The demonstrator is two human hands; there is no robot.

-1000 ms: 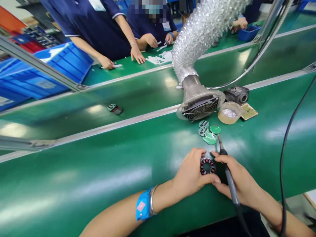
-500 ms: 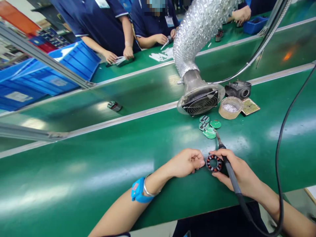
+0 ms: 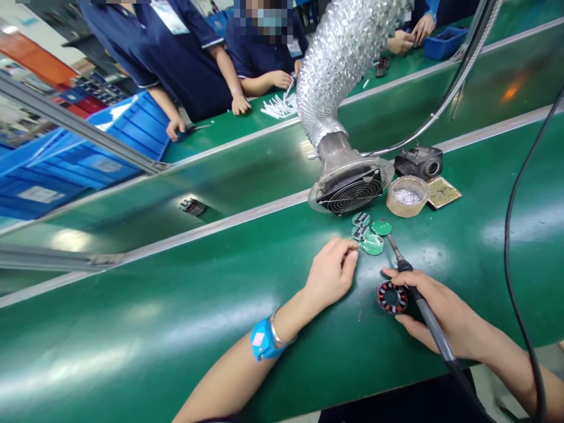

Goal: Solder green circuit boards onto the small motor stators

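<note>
My right hand (image 3: 449, 314) grips a soldering iron (image 3: 425, 311), its tip pointing up toward the round circuit boards. Thumb and fingers of the same hand also hold a ring-shaped motor stator (image 3: 382, 298) with copper windings, just above the bench. My left hand (image 3: 332, 273), with a blue wrist strap (image 3: 265, 339), reaches to the near left edge of a green round circuit board (image 3: 372, 244). Its fingers are bent, with thumb and forefinger slightly apart. Whether the fingertips touch the board is hard to see. Another green board (image 3: 381, 227) and two boards with dark parts (image 3: 361, 220) lie beside it.
A fume extractor (image 3: 350, 191) with a silver duct (image 3: 330, 70) hangs behind the boards. Close by are a tub of solder (image 3: 408, 205), a sponge tray (image 3: 444, 192) and a black iron holder (image 3: 418, 161). A cable (image 3: 509, 235) runs down the right. Co-workers' hands (image 3: 240, 104) are across the line.
My left hand has moved from beside the stator up to the circuit boards. My right hand still holds the iron and stator, shifted slightly right and lower in view.
</note>
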